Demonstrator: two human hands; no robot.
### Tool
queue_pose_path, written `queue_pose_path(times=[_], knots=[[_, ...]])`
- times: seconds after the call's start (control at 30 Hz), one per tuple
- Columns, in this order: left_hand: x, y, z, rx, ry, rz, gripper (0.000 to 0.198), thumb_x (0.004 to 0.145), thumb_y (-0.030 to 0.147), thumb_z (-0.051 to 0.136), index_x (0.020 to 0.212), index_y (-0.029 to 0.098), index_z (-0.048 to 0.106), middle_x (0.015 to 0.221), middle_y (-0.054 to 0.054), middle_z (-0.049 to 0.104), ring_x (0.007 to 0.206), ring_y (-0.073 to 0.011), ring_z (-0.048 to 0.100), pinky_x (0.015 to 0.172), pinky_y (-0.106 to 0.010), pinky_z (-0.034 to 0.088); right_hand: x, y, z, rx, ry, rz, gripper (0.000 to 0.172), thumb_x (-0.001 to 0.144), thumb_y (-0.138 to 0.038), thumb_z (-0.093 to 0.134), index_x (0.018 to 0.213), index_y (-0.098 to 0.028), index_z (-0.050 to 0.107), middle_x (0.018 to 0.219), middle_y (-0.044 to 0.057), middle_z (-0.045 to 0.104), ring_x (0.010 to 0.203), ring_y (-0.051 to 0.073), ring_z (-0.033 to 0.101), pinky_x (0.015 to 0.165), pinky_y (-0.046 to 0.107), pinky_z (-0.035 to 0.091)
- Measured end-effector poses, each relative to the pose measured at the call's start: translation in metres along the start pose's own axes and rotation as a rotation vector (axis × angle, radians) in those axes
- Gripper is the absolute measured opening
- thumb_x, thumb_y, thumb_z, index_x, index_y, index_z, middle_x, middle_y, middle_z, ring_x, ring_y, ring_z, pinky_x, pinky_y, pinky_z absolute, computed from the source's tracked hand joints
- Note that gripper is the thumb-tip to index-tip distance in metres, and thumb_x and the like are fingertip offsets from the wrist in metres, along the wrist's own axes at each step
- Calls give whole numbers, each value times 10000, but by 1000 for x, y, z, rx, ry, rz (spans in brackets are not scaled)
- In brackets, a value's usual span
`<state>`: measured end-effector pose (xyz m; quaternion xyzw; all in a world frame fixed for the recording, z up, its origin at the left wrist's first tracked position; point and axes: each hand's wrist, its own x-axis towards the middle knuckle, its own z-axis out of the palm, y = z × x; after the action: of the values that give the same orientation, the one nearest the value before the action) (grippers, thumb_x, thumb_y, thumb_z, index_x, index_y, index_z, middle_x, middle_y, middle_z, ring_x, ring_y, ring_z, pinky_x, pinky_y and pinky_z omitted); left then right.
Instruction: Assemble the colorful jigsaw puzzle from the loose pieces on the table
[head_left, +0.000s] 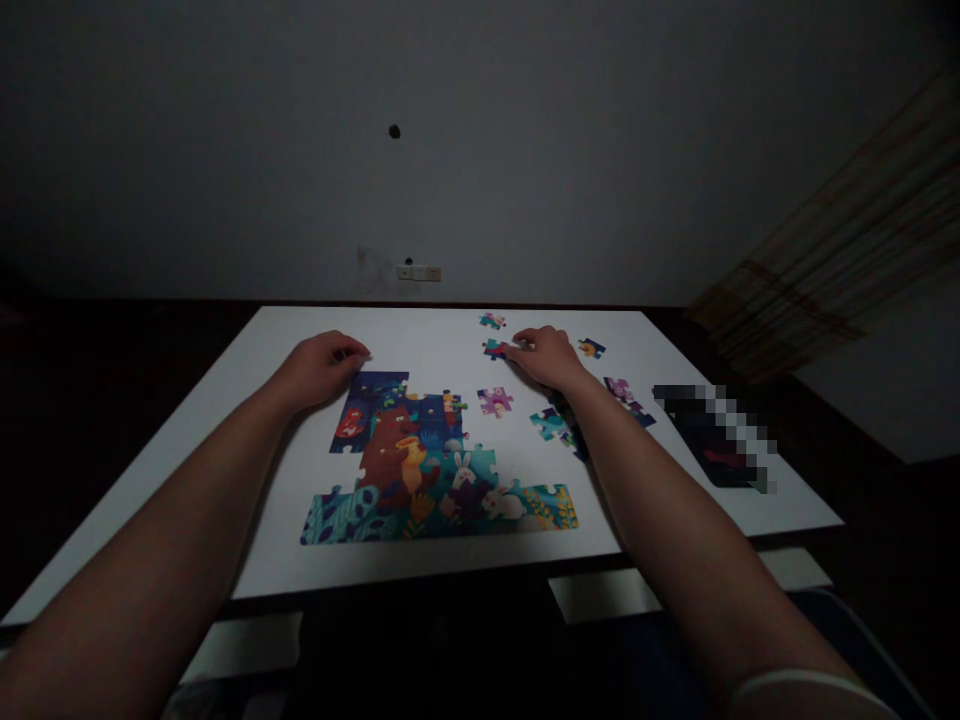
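A partly joined jigsaw picture with a bear and rabbits lies on the white board. My left hand rests with curled fingers on the board at the picture's upper left corner; nothing shows in it. My right hand reaches past the picture, its fingertips pinched on a teal and red loose piece. Other loose pieces lie around it: a teal one farther back, an orange one, a purple one, teal ones under my forearm, and purple ones.
A dark flat object, partly blurred out, lies at the board's right side. The board sits on a dark surface before a grey wall with a socket. A striped curtain hangs at right. Pale strips show under the near edge.
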<state>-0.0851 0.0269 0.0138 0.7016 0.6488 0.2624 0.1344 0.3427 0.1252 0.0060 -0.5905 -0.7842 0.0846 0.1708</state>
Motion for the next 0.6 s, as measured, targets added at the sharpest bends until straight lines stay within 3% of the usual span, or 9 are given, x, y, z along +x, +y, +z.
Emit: queue_pose_path(times=[0.07, 0.13, 0.3, 0.43, 0.6], knots=[[1, -3, 3, -19, -14, -1, 451, 945, 600, 697, 1096, 232, 912, 1191, -148, 868, 1083, -362, 794, 1068, -535, 638, -3, -9, 6, -58, 10, -31, 604, 1050, -658, 727, 1426, -210, 877, 1452, 261, 756, 1376, 482, 667, 1142, 578, 535], [1, -5, 6, -39, -24, -1, 440, 943, 600, 703, 1086, 238, 908, 1183, -147, 871, 1084, -356, 800, 1068, -526, 638, -4, -14, 11, -56, -10, -52, 559, 1044, -612, 753, 1435, -229, 869, 1469, 248, 731, 1398, 490, 636, 1175, 599, 515], [2, -9, 9, -32, -35, 0, 430, 940, 611, 718, 1070, 249, 910, 1180, -131, 877, 1096, -354, 808, 1091, -517, 636, 0, -16, 15, 47, -37, 1, 454, 976, -487, 846, 1323, -194, 850, 1450, 253, 737, 1401, 464, 636, 1184, 561, 508], [2, -9, 8, -23, -47, -2, 423, 945, 572, 708, 1094, 232, 910, 1188, -136, 878, 1095, -347, 810, 1093, -512, 638, 2, -16, 9, 297, -20, -8, 338, 929, -439, 877, 1166, -226, 766, 1172, 158, 801, 1106, 348, 720, 960, 453, 553], [4, -10, 9, -6, -66, 14, 393, 956, 533, 687, 1097, 236, 903, 1183, -136, 875, 1102, -340, 808, 1081, -511, 631, -2, -29, -2, 660, -78, -71, 123, 936, -307, 790, 980, -231, 704, 832, 36, 723, 758, 221, 645, 729, 359, 475]])
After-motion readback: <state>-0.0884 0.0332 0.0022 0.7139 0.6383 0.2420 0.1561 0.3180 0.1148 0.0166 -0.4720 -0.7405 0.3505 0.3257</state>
